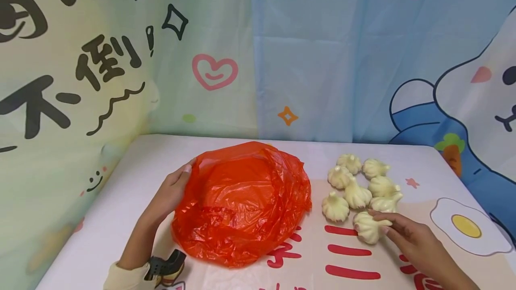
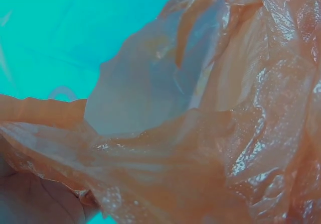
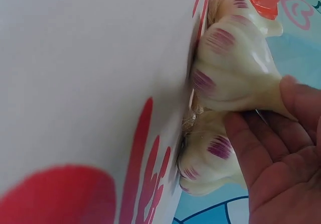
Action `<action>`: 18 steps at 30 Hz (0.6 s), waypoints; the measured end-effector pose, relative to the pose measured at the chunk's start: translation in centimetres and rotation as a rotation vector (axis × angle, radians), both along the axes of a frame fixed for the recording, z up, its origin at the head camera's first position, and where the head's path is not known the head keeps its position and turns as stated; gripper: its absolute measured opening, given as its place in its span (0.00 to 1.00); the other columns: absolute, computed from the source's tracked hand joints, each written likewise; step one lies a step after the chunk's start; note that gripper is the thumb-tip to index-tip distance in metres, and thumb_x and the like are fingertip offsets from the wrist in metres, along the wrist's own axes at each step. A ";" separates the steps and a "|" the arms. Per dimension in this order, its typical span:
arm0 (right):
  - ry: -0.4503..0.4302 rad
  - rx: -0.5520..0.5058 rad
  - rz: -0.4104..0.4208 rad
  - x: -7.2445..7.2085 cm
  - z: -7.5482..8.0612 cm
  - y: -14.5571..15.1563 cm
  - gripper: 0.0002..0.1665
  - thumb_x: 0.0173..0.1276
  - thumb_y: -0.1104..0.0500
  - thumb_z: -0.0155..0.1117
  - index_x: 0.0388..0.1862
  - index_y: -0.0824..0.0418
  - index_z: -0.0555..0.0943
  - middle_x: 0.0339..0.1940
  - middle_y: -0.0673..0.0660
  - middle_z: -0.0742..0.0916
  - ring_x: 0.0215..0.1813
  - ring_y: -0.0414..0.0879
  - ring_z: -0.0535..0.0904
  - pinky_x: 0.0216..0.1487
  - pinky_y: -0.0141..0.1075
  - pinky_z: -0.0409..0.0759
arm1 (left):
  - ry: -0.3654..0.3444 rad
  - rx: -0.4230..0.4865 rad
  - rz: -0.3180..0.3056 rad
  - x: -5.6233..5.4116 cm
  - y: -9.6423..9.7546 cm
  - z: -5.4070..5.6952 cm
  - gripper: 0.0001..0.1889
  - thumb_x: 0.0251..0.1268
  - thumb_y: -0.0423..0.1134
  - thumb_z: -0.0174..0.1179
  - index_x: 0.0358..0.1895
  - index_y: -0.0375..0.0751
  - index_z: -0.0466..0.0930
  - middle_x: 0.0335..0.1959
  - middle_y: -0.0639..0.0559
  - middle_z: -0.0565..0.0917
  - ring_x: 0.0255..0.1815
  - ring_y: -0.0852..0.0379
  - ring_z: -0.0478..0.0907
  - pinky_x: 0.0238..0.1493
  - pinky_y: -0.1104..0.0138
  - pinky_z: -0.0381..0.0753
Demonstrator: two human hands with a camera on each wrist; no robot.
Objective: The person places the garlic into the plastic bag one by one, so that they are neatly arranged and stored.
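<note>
A red plastic bag (image 1: 242, 187) stands on the table with its mouth open wide. My left hand (image 1: 168, 196) grips its left rim, thumb on the near side. In the left wrist view the bag's thin film (image 2: 160, 169) hides most of that hand (image 2: 40, 199). To the right of the bag, my right hand (image 1: 417, 238) pinches a garlic bulb (image 1: 367, 228) by its stem between thumb and fingers. The right wrist view shows this bulb (image 3: 233, 63) at or just above the tabletop, with purple streaks on its skin. A neighbouring garlic bulb (image 3: 213, 156) lies under the fingers there.
Several other garlic bulbs (image 1: 356, 195) sit in a cluster just behind the pinched one. The white tablecloth (image 1: 145, 160) carries red lettering and a printed fried egg (image 1: 465, 227). A printed curtain (image 1: 302, 57) hangs behind the table and along its left side.
</note>
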State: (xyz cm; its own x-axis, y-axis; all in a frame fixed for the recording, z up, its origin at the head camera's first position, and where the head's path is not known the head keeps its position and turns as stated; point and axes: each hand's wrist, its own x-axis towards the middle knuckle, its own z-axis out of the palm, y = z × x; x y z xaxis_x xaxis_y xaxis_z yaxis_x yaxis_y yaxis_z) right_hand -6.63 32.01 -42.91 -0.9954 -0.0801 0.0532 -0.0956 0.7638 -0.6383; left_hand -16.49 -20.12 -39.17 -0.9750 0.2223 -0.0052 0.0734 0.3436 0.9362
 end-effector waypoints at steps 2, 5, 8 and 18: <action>0.022 0.002 -0.004 0.1 0.0 -0.1 0.19 0.68 0.62 0.65 0.58 0.55 0.80 0.55 0.58 0.84 0.50 0.37 0.78 0.41 0.38 0.85 | 0.000 0.009 -0.005 0.1 -0.1 0.1 0.29 0.80 0.53 0.37 0.76 0.42 0.56 0.71 0.38 0.65 0.66 0.36 0.67 0.60 0.47 0.71; 0.000 -0.022 -0.025 0.4 0.3 -0.2 0.19 0.71 0.60 0.62 0.60 0.57 0.79 0.56 0.61 0.83 0.46 0.40 0.79 0.38 0.38 0.85 | 0.000 0.013 -0.012 0.1 0.0 0.1 0.29 0.80 0.53 0.37 0.76 0.42 0.56 0.71 0.38 0.64 0.66 0.36 0.67 0.60 0.47 0.71; -0.040 -0.055 -0.050 0.7 0.7 -0.4 0.20 0.73 0.58 0.60 0.62 0.59 0.77 0.58 0.63 0.81 0.40 0.44 0.78 0.34 0.35 0.85 | -0.004 0.007 -0.017 0.1 0.0 0.0 0.29 0.80 0.54 0.37 0.76 0.43 0.56 0.71 0.38 0.65 0.66 0.36 0.67 0.60 0.47 0.71; 0.165 -0.109 0.068 0.4 3.4 -2.5 0.17 0.71 0.62 0.62 0.58 0.53 0.80 0.55 0.46 0.84 0.54 0.22 0.72 0.41 0.27 0.82 | 0.003 -0.005 -0.006 0.2 -0.1 0.1 0.29 0.80 0.53 0.36 0.76 0.43 0.55 0.71 0.38 0.64 0.66 0.36 0.67 0.60 0.47 0.71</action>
State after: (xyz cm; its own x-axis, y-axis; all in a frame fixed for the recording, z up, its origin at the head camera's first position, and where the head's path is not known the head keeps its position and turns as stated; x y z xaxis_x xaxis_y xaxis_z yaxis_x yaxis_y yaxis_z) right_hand -6.23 29.49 -39.54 -0.9651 -0.1314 0.2265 -0.2541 0.6796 -0.6882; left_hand -16.30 -20.23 -39.04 -0.9736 0.2281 -0.0036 0.0780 0.3475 0.9344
